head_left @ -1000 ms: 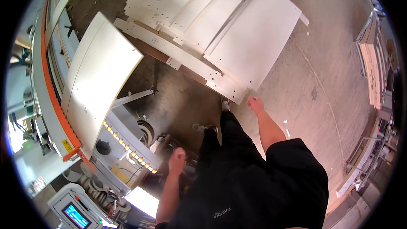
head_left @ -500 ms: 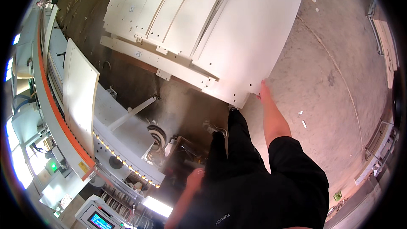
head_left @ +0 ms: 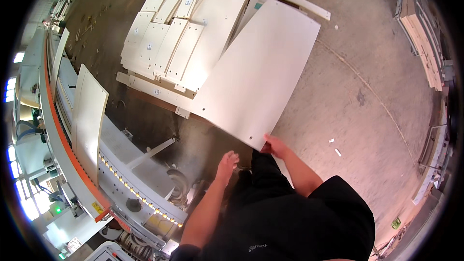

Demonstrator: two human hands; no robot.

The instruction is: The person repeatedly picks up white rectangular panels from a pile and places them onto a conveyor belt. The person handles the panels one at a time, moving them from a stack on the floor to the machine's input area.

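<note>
A large white panel lies slanted over the right side of a stack of boards, its near end drawn toward me. My right hand is closed on the near right corner of this panel, with the fingertips partly hidden at the edge. Two small dark holes show along the panel's near end. To the left of that corner, apart from the panel, my left hand hovers with its fingers curled in and nothing visible in them.
Smaller white boards with holes are stacked on the panel's left. Along my left runs a long machine with an orange strip and rollers, with a white panel standing in it. Wooden boards lean at the far right. Scraps dot the floor.
The large panel has come nearer to me and turned slightly, pulled by my right hand, uncovering boards behind it. My left hand has risen from beside my leg toward the panel's near edge.
</note>
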